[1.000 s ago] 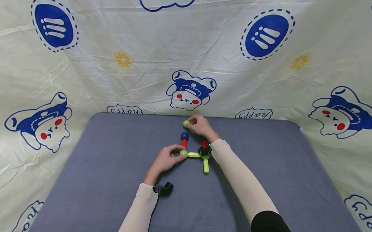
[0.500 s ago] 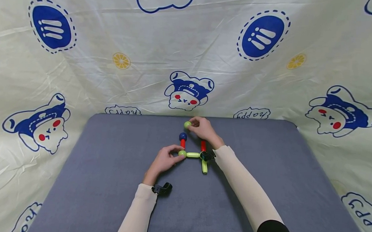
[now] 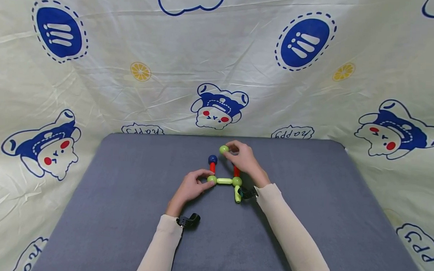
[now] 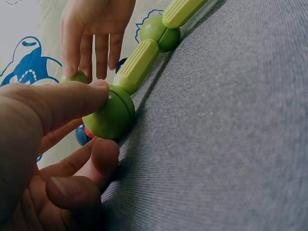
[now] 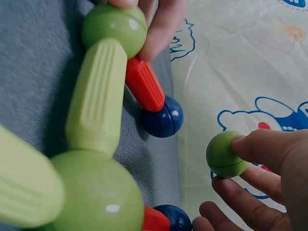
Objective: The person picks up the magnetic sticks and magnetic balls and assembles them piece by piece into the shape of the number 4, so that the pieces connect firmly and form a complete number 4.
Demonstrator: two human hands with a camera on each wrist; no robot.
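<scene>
My left hand (image 3: 193,186) grips a green ball (image 4: 109,114) between thumb and fingers, at the left corner of a magnetic stick-and-ball frame on the table. A light green rod (image 3: 224,181) joins it to a second green ball (image 3: 237,181), from which another light green rod (image 3: 237,194) points toward me. Two red rods (image 5: 145,86) run away from the corners, each ending in a dark blue ball (image 5: 166,118). Beyond the frame, my right hand (image 3: 245,158) pinches a loose green ball (image 5: 225,154), apart from the rest. It hides the right blue ball in the head view.
Grey cloth covers the table (image 3: 128,212) under the frame. A pale patterned curtain (image 3: 175,98) stands right behind the table's far edge. Black camera straps (image 3: 189,221) sit on both wrists, the right one overlapping the near rod in the head view.
The right hand, with its green ball, has moved a little right and nearer, uncovering the frame's right green ball. My left hand has kept its grip in place.
</scene>
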